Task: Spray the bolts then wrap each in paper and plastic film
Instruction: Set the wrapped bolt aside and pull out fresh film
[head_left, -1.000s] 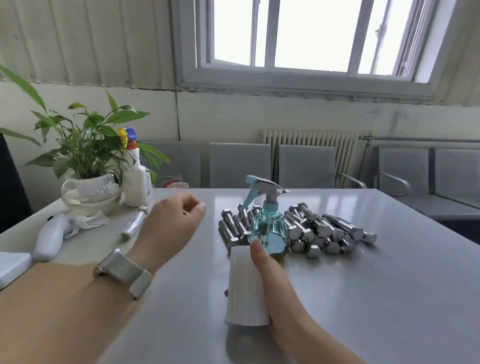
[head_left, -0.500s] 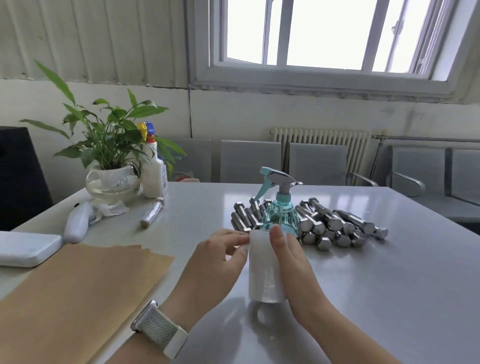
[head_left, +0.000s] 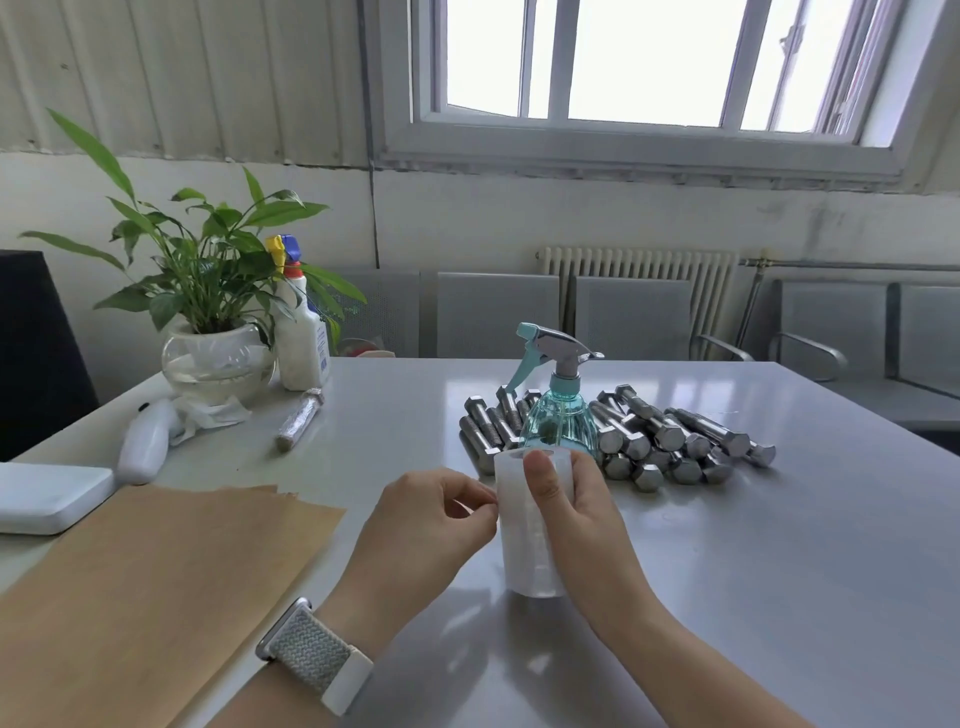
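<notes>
A roll of plastic film (head_left: 524, 540) stands upright on the grey table (head_left: 779, 545). My right hand (head_left: 576, 509) grips the roll, thumb across its front. My left hand (head_left: 431, 514) pinches at the roll's left edge with thumb and forefinger. Just behind the roll stands a teal spray bottle (head_left: 558, 410), and a pile of several steel bolts (head_left: 670, 441) lies around and behind it. Sheets of brown paper (head_left: 145, 587) lie at the near left. One wrapped bolt (head_left: 300, 418) lies farther back on the left.
A potted plant in a glass bowl (head_left: 213, 358) and a white spray bottle (head_left: 301, 338) stand at the far left. A white handheld device (head_left: 145, 447) and a flat white box (head_left: 47, 496) lie near the left edge. Metal chairs (head_left: 498, 312) line the wall behind.
My left hand came across from the left and now pinches the film roll's edge. The view swung left, bringing the brown paper into sight. My right hand stays on the roll.
</notes>
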